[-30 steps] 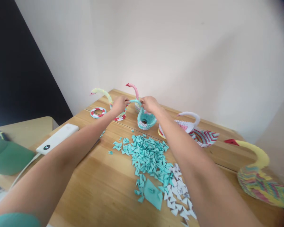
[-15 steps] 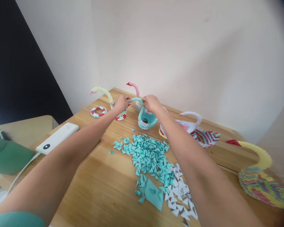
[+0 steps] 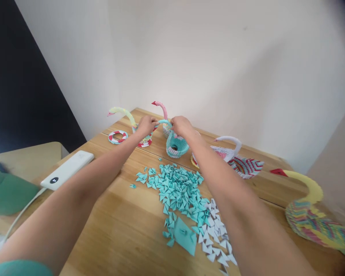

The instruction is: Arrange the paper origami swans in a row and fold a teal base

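A teal folded-paper swan (image 3: pixel 176 145) with a hollow body stands toward the back of the table. Its curved teal neck (image 3: pixel 164 121) spans the space between my two hands. My left hand (image 3: pixel 148 125) is closed on the head end of this neck. Fingers of my right hand (image 3: pixel 181 125) grip the neck's other end, close above the body; whether the two parts are joined there is hidden. In front lies a heap of teal folded paper pieces (image 3: pixel 179 188), with white folded pieces (image 3: pixel 214 234) beside it and a flat teal paper square (image 3: pixel 185 234) at the near side.
More paper swans stand around: a yellow-necked one (image 3: pixel 122 110), a pink-necked one (image 3: pixel 161 107), a white one (image 3: pixel 232 142) and a large yellow one (image 3: pixel 307 188). A red and white ring (image 3: pixel 110 136), a white power bank (image 3: pixel 69 168) with cable and a green object (image 3: pixel 11 193) are at left.
The view has shifted slightly, so everything sits a little further left. Both hands keep their hold on the teal neck, with little other movement.
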### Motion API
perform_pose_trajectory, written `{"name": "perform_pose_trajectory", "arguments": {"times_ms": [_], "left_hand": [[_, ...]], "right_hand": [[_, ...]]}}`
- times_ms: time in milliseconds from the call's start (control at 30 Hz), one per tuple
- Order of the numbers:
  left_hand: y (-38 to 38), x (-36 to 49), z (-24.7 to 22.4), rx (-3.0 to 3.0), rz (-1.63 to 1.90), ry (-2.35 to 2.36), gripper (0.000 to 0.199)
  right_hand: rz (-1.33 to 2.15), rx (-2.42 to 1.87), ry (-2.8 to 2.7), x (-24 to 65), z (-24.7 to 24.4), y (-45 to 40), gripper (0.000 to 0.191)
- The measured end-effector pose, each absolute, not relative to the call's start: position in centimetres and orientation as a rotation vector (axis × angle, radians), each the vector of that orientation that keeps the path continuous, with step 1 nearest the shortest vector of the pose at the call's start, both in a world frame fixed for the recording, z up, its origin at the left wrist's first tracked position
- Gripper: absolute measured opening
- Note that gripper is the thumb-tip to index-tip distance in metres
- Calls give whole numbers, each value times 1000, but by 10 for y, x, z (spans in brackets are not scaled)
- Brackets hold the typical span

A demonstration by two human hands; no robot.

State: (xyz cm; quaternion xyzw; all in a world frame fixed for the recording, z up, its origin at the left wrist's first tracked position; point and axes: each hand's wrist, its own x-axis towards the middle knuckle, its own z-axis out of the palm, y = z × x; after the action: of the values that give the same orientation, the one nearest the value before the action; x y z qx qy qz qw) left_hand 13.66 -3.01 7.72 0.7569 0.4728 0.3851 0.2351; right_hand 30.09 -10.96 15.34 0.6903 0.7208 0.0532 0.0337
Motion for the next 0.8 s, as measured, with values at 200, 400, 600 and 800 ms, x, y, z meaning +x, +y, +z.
{"name": "perform_pose_trajectory", "arguments": {"times_ms": [200,400,600,800], "left_hand": [[-27,129,76,2129,1017,1197,21],[-37,125,82,2109,1018,1167,20],[-57,116,104,2051,1137,1281,29],[-132,115,135,1848,1357,1186,31]], "right_hand": [[213,2134,2307,302,166,-123,25],[355,2159,2678,318,186,-187,39],[459,1924,2945,323,185,-296,36],[486,1721,3209,316,177,-426,64]]}}
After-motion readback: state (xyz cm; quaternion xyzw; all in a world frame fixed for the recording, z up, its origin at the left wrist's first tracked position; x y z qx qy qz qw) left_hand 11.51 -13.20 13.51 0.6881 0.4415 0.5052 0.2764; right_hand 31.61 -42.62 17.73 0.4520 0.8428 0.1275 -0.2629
